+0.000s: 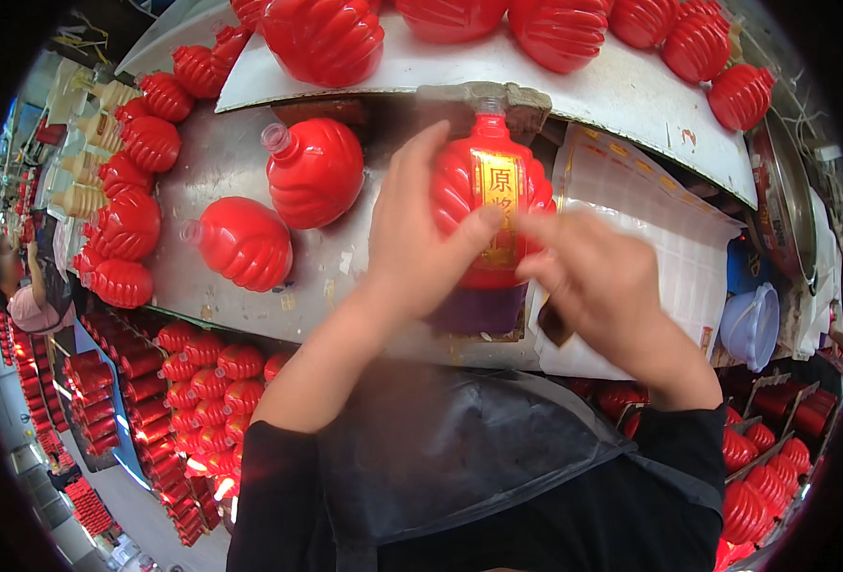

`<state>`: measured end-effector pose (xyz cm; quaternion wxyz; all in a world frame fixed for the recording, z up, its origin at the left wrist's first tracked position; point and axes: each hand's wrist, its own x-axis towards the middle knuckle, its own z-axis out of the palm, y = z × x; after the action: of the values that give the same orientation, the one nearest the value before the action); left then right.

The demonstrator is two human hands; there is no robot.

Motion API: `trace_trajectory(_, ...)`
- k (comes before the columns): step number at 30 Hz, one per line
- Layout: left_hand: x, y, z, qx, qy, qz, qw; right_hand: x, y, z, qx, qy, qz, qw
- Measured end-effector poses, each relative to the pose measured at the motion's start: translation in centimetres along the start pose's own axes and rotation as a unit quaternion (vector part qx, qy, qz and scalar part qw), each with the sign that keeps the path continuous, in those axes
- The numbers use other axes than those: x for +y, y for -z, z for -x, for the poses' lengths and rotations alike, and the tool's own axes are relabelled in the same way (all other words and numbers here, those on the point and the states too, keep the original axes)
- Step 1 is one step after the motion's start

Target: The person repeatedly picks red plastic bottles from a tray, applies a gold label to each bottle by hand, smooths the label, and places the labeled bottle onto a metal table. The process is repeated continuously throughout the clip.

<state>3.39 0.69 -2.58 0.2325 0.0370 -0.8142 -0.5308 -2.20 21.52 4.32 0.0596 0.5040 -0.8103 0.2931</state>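
A red ribbed bottle (452, 191) with a clear neck lies tilted back in front of me, its neck against a grey padded block (526, 107). Down its front runs a gold label (496, 181) with dark characters. My left hand (412, 219) grips the bottle's left side, fingers stretched along it and thumb pressed on the label. My right hand (598, 272) is at the label's right edge with curled fingers, blurred by motion; what they hold, if anything, is hidden. Below that hand shows a small dark brown piece (554, 324).
Two unlabelled red bottles (317, 173) lie on the metal table (221, 133) at left. More stand on the white shelf (622, 100) and along the left edge. White label sheets (631, 210) lie at right, near a lavender bucket (750, 326). A person (40, 296) is far left.
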Motion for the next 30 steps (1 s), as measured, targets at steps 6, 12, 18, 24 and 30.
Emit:
trace_trajectory(6, 0.3, 0.3, 1.7, -0.030, -0.019, -0.089, 0.995, 3.9, -1.8, -2.9, -0.007, -0.064, -0.098, 0.993)
trace_trajectory(12, 0.1, 0.1, 1.3, -0.010, -0.058, -0.100, 0.993, 4.4, -1.9, -3.6, -0.024, -0.095, -0.137, 0.986)
trace_trajectory(18, -0.6, 0.1, 1.3, -0.014, -0.083, -0.075, 0.994, 5.7, -1.8, -3.3, -0.051, -0.085, -0.157, 0.983)
trace_trajectory(24, -0.7, 1.0, 0.8, -0.011, -0.118, -0.031, 0.992, 4.1, -0.8, -1.0, -0.076, -0.243, -0.282, 0.925)
trace_trajectory(30, 0.0, 0.8, 0.4, -0.074, -0.161, -0.119, 0.977, 2.6, -2.6, 0.6, -0.002, -0.242, -0.213, 0.947)
